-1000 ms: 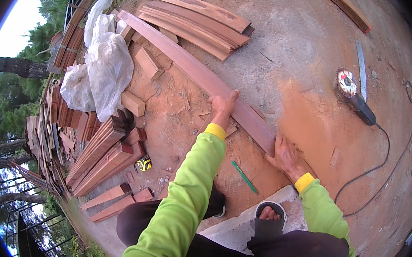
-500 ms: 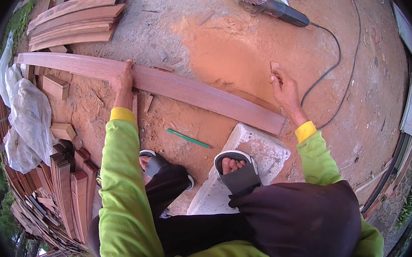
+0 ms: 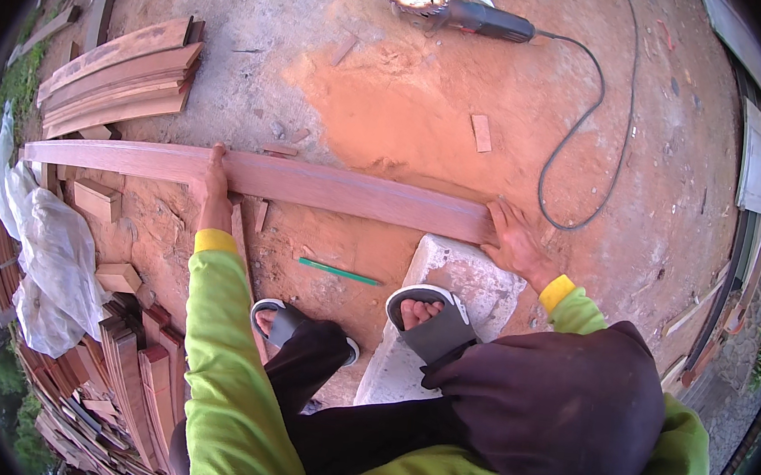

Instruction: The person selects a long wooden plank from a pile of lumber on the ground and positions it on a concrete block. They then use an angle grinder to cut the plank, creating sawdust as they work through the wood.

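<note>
A long reddish-brown wooden plank stretches across in front of me, its right end by a white concrete block. My left hand is closed around the plank left of its middle. At the right end, my right hand grips the plank, fingers over its edge. A small wood offcut lies on the sandy ground beyond the plank. Nearer to me than the plank, a green pencil-like stick rests on the dirt. My sandalled right foot stands on the block.
An angle grinder with a toothed disc lies at the far side, its black cord looping right. Stacked boards sit far left. White plastic sheeting and more boards are at the near left.
My right hand has let go of the small wood offcut, which now lies on the ground, and has come down onto the plank's right end. My left hand keeps its hold.
</note>
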`<state>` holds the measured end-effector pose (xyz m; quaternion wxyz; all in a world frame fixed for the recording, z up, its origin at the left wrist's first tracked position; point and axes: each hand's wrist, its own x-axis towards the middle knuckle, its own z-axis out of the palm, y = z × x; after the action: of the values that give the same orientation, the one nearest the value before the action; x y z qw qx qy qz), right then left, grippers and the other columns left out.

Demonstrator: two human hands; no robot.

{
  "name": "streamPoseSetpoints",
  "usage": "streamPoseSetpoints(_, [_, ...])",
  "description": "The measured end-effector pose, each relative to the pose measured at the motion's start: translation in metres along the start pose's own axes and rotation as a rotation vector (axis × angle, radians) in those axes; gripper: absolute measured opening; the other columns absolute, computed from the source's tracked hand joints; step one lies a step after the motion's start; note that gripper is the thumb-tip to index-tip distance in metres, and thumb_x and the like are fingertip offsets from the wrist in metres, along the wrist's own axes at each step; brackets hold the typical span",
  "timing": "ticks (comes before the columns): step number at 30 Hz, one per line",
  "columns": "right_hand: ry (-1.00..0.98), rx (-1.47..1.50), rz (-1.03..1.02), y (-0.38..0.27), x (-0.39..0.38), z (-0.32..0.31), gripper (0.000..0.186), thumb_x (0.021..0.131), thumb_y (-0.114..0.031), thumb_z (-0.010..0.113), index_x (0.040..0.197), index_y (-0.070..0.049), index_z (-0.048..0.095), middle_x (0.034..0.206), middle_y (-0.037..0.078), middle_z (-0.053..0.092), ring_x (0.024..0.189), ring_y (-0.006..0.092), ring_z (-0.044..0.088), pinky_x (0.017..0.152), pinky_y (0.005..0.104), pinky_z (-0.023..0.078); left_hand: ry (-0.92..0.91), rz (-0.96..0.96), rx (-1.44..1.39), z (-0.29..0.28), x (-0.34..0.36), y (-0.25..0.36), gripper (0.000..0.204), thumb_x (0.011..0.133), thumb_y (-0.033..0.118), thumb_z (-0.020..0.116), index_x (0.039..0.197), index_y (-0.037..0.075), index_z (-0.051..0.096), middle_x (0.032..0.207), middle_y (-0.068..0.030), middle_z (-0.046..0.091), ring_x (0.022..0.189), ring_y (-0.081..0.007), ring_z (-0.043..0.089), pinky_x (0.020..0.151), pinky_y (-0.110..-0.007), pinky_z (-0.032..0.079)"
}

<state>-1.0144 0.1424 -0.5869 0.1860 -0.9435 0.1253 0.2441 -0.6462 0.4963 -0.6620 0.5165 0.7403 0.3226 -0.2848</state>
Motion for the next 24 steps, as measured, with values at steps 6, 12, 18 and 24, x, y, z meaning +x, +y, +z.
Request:
streamPoseSetpoints(6, [-0.017,-0.001,-0.021,-0.001,0.005,0.003,0.077,0.072,-0.023,0.074,0.133,0.004,0.037,0.136,0.026,0.042,0.129,0.0397,0.038,0.107,0.0456,0.031,0.168,-0.005,0.046,-0.013,0.020,-0.008,0.075,0.069,0.051,0.074,0.122,0.002,0.051,0.106,-0.0155,0.061,0.084,-0.0299,0.064,0.061,-0.050,0.053])
streamPoseSetpoints(12, [-0.055,-0.057,0.007,-0.003,0.003,0.003,0.079,0.072,-0.022,0.074,0.133,0.008,0.035,0.135,0.029,0.041,0.129,0.0413,0.037,0.108,0.0461,0.031,0.073,0.047,-0.010,-0.002,-0.020,0.000,0.076,0.077,0.057,0.070,0.123,-0.001,0.049,0.119,-0.0204,0.054,0.097,-0.0350,0.062,0.070,-0.055,0.056])
streamPoseSetpoints(18, [-0.076,-0.064,-0.012,-0.004,0.004,0.000,0.081,0.070,-0.022,0.075,0.133,0.010,0.034,0.135,0.030,0.041,0.128,0.0421,0.037,0.107,0.0466,0.031,0.087,0.065,-0.132,-0.004,-0.024,-0.025,0.059,0.084,0.045,0.067,0.121,0.002,0.050,0.113,-0.0142,0.058,0.090,-0.0312,0.061,0.062,-0.048,0.055])
streamPoseSetpoints(24, [-0.035,-0.064,-0.061,-0.004,0.004,0.001,0.082,0.068,-0.020,0.077,0.132,0.010,0.034,0.132,0.031,0.042,0.126,0.0428,0.040,0.106,0.0468,0.031,0.001,0.034,-0.168,-0.013,-0.025,-0.025,0.060,0.088,0.046,0.062,0.123,0.000,0.045,0.114,-0.0171,0.054,0.085,-0.0341,0.061,0.064,-0.047,0.054])
